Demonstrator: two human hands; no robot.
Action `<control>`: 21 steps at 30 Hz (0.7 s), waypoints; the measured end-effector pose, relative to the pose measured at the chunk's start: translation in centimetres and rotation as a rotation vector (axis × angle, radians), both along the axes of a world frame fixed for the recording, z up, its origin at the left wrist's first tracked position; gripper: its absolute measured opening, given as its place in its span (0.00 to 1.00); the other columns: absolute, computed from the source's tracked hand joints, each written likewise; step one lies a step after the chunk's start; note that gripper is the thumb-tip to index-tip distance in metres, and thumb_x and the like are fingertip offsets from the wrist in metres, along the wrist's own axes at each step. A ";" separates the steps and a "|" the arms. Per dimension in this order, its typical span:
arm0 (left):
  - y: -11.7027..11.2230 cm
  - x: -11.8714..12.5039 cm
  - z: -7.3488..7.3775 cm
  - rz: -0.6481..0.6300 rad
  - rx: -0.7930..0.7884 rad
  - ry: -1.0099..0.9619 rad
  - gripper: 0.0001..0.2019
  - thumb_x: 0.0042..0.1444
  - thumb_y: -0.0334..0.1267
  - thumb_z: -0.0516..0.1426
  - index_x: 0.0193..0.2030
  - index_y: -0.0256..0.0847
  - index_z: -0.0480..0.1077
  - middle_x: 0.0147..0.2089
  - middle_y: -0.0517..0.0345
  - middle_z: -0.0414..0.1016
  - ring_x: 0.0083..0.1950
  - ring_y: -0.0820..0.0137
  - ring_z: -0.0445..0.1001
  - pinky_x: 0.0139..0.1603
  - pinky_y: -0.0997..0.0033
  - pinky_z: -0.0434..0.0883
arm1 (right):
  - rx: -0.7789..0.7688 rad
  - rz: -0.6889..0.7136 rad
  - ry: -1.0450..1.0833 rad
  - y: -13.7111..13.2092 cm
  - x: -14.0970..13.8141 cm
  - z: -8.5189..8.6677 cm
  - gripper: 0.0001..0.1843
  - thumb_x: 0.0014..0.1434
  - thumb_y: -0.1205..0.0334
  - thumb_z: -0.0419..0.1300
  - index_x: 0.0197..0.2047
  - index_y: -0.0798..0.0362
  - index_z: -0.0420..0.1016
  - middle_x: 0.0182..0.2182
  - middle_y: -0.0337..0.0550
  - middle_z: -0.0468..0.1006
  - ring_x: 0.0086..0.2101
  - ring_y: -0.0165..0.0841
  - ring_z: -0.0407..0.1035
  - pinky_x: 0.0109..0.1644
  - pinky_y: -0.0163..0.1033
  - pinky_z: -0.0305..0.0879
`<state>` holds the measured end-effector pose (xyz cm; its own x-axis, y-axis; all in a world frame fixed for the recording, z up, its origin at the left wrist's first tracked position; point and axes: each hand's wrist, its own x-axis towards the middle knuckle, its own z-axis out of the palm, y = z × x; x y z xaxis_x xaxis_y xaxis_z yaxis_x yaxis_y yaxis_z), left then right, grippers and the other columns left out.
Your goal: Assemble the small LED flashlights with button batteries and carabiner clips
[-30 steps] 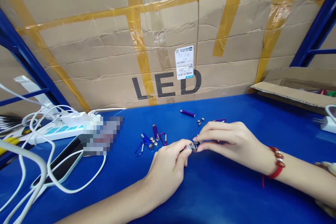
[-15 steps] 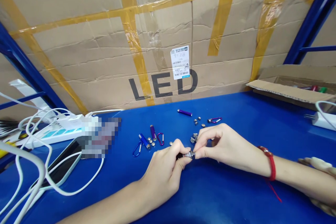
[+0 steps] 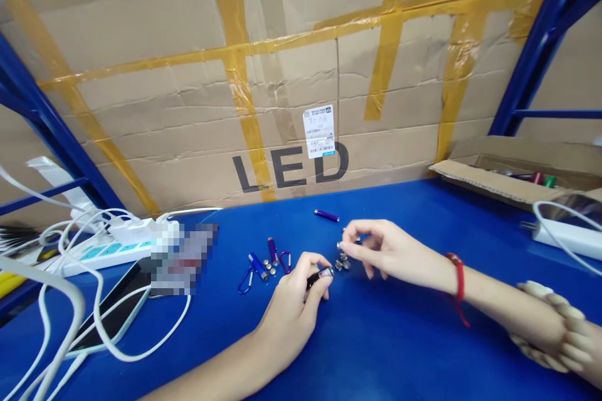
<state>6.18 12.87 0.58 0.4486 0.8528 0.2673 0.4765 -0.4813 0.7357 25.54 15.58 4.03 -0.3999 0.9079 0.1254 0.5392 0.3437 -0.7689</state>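
My left hand (image 3: 296, 297) grips a small black mini flashlight tube (image 3: 320, 277) between thumb and fingers, its silvery end pointing right. Up and to the right, apart from the tube, my right hand (image 3: 376, 247) pinches a small silvery piece (image 3: 339, 245) that looks like a button cell. Several button cells (image 3: 342, 262) lie under and beside those fingertips. Left of my left hand are a blue mini flashlight (image 3: 258, 266) with a blue carabiner (image 3: 245, 281), and a purple tube (image 3: 273, 251) beside a purple carabiner (image 3: 285, 261). A few button cells (image 3: 269, 267) sit between them.
Another purple tube (image 3: 327, 215) lies farther back on the blue table (image 3: 376, 338). At left are a phone (image 3: 113, 310), white cables and a power strip (image 3: 103, 257). An open cardboard box (image 3: 489, 182) and white adapter (image 3: 564, 239) stand right. A large carton (image 3: 188, 131) walls the back.
My right hand has drawn away from the tube's end, up over the loose button cells. My left hand still holds the tube, now tilted upward. The camera view has shifted.
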 end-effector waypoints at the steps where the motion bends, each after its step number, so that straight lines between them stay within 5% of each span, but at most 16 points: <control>1: 0.0 0.0 0.0 -0.008 0.008 -0.005 0.05 0.64 0.36 0.44 0.42 0.42 0.59 0.26 0.65 0.65 0.26 0.73 0.66 0.28 0.77 0.61 | 0.165 -0.040 -0.109 0.3 0.5 0.3 0.13 0.59 0.51 0.54 0.34 0.53 0.68 0.24 0.37 0.73 0.21 0.26 0.68 0.24 0.30 0.61; 4: -0.5 -0.2 0.3 -0.129 0.021 0.075 0.07 0.64 0.36 0.44 0.44 0.42 0.60 0.26 0.65 0.68 0.28 0.73 0.69 0.30 0.77 0.63 | 0.528 -0.171 -0.579 1.3 2.4 1.3 0.09 0.62 0.56 0.53 0.36 0.50 0.71 0.40 0.39 0.74 0.27 0.28 0.71 0.28 0.32 0.57; 10: -1.8 -0.3 1.0 -0.326 0.322 0.280 0.07 0.63 0.34 0.47 0.46 0.46 0.61 0.38 0.61 0.76 0.36 0.71 0.76 0.39 0.76 0.67 | 0.412 -0.177 -0.791 2.6 4.9 2.0 0.06 0.53 0.57 0.64 0.29 0.50 0.75 0.36 0.38 0.75 0.30 0.32 0.72 0.28 0.31 0.55; 17: 0.1 -1.3 1.4 -0.168 0.585 0.204 0.07 0.64 0.35 0.46 0.46 0.43 0.61 0.37 0.56 0.77 0.32 0.71 0.77 0.35 0.76 0.71 | 0.367 -0.166 -0.759 2.4 5.2 2.4 0.09 0.56 0.53 0.60 0.32 0.47 0.78 0.37 0.38 0.76 0.35 0.33 0.72 0.31 0.32 0.59; 21: 1.1 -1.9 1.3 -0.048 0.537 0.197 0.08 0.64 0.36 0.44 0.46 0.42 0.60 0.32 0.56 0.77 0.32 0.71 0.77 0.32 0.76 0.72 | 0.403 -0.245 -0.697 2.3 6.4 4.7 0.14 0.59 0.49 0.54 0.39 0.45 0.76 0.41 0.39 0.75 0.38 0.33 0.72 0.34 0.33 0.61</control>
